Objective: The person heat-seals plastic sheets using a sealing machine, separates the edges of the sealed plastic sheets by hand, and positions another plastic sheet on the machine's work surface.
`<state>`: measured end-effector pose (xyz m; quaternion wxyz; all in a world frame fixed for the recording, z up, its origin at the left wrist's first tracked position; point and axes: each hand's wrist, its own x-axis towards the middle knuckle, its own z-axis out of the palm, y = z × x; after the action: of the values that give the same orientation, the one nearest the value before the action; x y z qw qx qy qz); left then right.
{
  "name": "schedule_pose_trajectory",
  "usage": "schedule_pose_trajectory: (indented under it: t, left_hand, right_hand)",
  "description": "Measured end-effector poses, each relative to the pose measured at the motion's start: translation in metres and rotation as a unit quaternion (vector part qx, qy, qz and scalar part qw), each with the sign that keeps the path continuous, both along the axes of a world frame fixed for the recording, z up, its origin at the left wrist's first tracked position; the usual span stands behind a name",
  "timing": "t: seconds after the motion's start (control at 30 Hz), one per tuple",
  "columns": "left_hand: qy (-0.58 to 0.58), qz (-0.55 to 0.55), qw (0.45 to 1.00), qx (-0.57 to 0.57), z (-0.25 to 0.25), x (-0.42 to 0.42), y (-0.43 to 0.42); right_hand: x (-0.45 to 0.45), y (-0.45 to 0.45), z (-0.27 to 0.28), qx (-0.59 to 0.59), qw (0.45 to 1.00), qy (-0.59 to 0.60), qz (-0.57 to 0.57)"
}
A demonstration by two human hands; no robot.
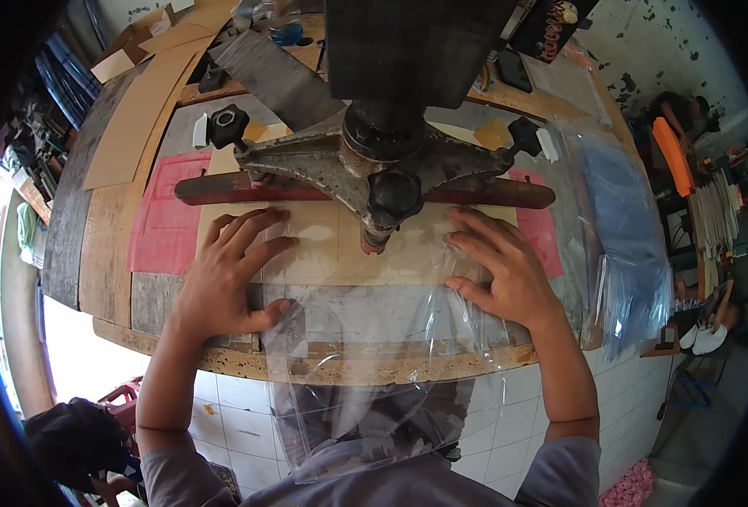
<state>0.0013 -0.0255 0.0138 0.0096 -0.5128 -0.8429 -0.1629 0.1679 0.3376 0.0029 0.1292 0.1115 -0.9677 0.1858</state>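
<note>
Left hand (234,275), right hand (506,275), clear plastic sheet (374,359) between, metal press (380,145) ahead

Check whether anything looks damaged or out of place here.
The clear plastic is wrinkled and hangs over the table edge, looking untidy. The upper-right wall has dark patches, as if flaking.

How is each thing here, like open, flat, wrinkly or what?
Left hand: open, fingers spread
Right hand: open, fingers spread
Clear plastic: wrinkly
Red bar: roughly level; can't tell if pressing down
Box: open
Cardboard: lying flat
Blue plastic: piled up
</note>
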Motion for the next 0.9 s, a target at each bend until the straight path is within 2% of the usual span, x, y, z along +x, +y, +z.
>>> schedule_pose_trajectory:
  t: [0.9]
  left_hand:
    - [-0.004, -0.007, 1.000, 0.018, 0.0024, 0.0019, 0.0003]
  right_hand:
    - [0.0008, 0.0011, -0.0006, -0.005, 1.000, 0.004, 0.006]
